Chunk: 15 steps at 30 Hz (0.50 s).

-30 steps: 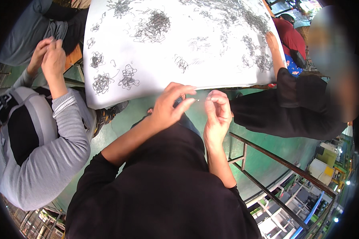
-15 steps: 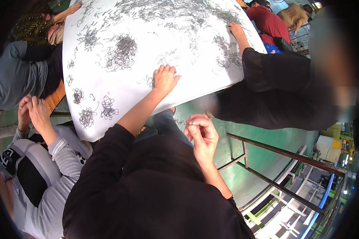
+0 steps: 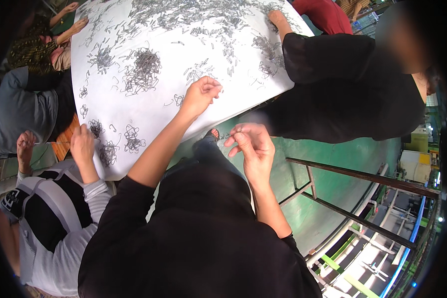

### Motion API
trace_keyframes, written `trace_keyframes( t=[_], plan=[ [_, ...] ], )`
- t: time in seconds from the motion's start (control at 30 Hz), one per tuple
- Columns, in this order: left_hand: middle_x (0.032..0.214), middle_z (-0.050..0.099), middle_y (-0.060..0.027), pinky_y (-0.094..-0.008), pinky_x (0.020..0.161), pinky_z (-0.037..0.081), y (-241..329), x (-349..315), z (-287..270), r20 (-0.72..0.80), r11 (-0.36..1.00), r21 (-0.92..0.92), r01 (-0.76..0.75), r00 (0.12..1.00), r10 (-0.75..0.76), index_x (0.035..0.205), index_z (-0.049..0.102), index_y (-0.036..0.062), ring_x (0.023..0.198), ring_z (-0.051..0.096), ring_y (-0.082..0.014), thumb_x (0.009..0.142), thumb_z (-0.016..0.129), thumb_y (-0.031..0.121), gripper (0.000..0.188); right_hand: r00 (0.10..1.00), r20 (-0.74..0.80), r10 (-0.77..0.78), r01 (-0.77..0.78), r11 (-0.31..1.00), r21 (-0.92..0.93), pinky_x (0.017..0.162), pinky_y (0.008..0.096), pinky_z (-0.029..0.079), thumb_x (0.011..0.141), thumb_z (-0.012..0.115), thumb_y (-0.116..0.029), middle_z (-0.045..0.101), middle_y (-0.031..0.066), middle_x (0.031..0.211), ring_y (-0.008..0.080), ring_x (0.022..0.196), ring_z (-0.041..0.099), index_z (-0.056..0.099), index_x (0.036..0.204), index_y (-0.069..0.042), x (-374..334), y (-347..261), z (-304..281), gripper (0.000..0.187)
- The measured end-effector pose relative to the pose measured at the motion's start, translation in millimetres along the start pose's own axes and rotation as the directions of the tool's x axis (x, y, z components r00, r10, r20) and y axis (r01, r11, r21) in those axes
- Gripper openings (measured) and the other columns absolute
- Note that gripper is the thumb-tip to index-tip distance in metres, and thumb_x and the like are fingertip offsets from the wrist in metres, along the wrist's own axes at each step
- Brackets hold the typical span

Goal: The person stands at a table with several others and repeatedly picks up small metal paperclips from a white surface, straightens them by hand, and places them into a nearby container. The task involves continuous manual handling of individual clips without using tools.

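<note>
My left hand (image 3: 199,98) is over the near edge of the white-covered table (image 3: 179,57), its thumb and fingertips pinched together; what they hold, if anything, is too small to make out. Off the table's edge, my right hand (image 3: 256,145) pinches a short string of dark wire links (image 3: 225,136) that hangs out to its left. A small tangle of bent wire pieces (image 3: 179,100) lies beside my left hand. Just beyond it is a loose scatter of short wire pieces (image 3: 198,71).
A large wire heap (image 3: 143,72) and smaller tangles (image 3: 134,139) lie on the table. A co-worker in grey (image 3: 59,223) sits at my left, another in black (image 3: 333,89) at my right. A dark metal frame (image 3: 357,176) stands over the green floor (image 3: 303,218).
My left hand has lifted off the scattered pieces and closed into a pinch. My right hand has risen a little with the wire string. The grey-sleeved co-worker's hands have moved apart.
</note>
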<state>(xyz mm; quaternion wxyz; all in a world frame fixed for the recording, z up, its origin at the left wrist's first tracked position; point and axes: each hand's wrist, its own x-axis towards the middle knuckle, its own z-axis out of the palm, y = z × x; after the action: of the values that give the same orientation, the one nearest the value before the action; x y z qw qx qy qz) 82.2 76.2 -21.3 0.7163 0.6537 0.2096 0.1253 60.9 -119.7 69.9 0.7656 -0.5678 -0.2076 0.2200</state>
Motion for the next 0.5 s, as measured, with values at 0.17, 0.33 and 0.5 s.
trace_keyframes(
  t=[0.17, 0.33, 0.5],
  plan=[
    [0.09, 0.069, -0.0059, -0.0242, 0.075, 0.049, 66, -75, 4, 0.099, 0.993, -0.115, -0.008, 0.995, 0.02, 0.1, 0.067, 0.0004, 0.082, 0.062, -0.0103, 0.088, 0.064, 0.009, 0.015, 1.0, 0.008, 0.027, -0.027, 1.0, -0.004, 0.054, 0.023, 0.051, 0.09, 0.06, -0.003, 0.063, 0.0096, 0.088, 0.0152, 0.072, 0.065, 0.056, 0.099, 0.001, 1, -2, 5, 0.01],
    [0.09, 0.069, -0.0057, -0.0238, 0.074, 0.05, 90, -106, 0, 0.094, 0.99, -0.128, -0.055, 0.993, 0.067, 0.098, 0.069, -0.0015, 0.084, 0.064, -0.0102, 0.088, 0.064, 0.006, 0.013, 0.999, 0.047, 0.021, -0.021, 1.0, 0.019, 0.052, 0.0227, 0.05, 0.088, 0.062, 0.0, 0.063, 0.0108, 0.089, 0.0159, 0.068, 0.065, 0.051, 0.097, -0.002, 4, 1, 15, 0.014],
    [0.087, 0.069, -0.0052, -0.0223, 0.07, 0.05, 93, -121, -10, 0.093, 0.978, -0.185, -0.097, 0.989, 0.115, 0.097, 0.068, -0.0021, 0.079, 0.062, -0.0085, 0.088, 0.064, 0.005, 0.012, 0.997, 0.079, 0.027, -0.03, 0.999, 0.034, 0.052, 0.0224, 0.05, 0.087, 0.062, 0.002, 0.062, 0.0115, 0.089, 0.0165, 0.066, 0.065, 0.049, 0.095, -0.003, 1, 4, 24, 0.016]
  ],
)
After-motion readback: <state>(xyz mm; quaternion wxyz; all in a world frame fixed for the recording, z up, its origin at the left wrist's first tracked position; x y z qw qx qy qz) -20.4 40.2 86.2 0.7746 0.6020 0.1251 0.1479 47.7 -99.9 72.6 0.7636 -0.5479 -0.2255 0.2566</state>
